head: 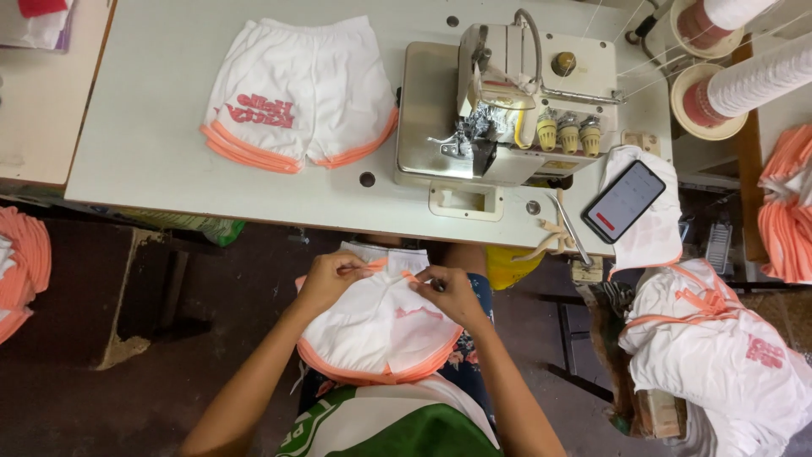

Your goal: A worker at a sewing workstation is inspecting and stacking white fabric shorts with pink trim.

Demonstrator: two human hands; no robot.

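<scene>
We hold the shorts in our lap, just below the near edge of the table and in front of the serger. The left hand pinches the top edge of the white cloth at its left, fingers closed on the orange trim; the right hand pinches the same edge a little to the right, also closed on the fabric. Between the two hands the edge is drawn fairly taut. We judge this to be a step of aligning or checking a seam at the top of the garment, off the machine. The next move would seem to call for keeping both pinches firm so the layers stay matched, and for lifting the piece up to the plate of the serger without letting the edge slip.

The table is pale and smooth. Left of the serger lies a finished pair, flat, with pink print and orange hems. Right of the serger a phone rests on white cloth, and scissors lie near the table edge just below it. Further right, thread cones stand on their holders, and a heap of white and orange pieces sits lower down. More orange bundles show at both far sides. The floor beneath is dark and worn.
</scene>
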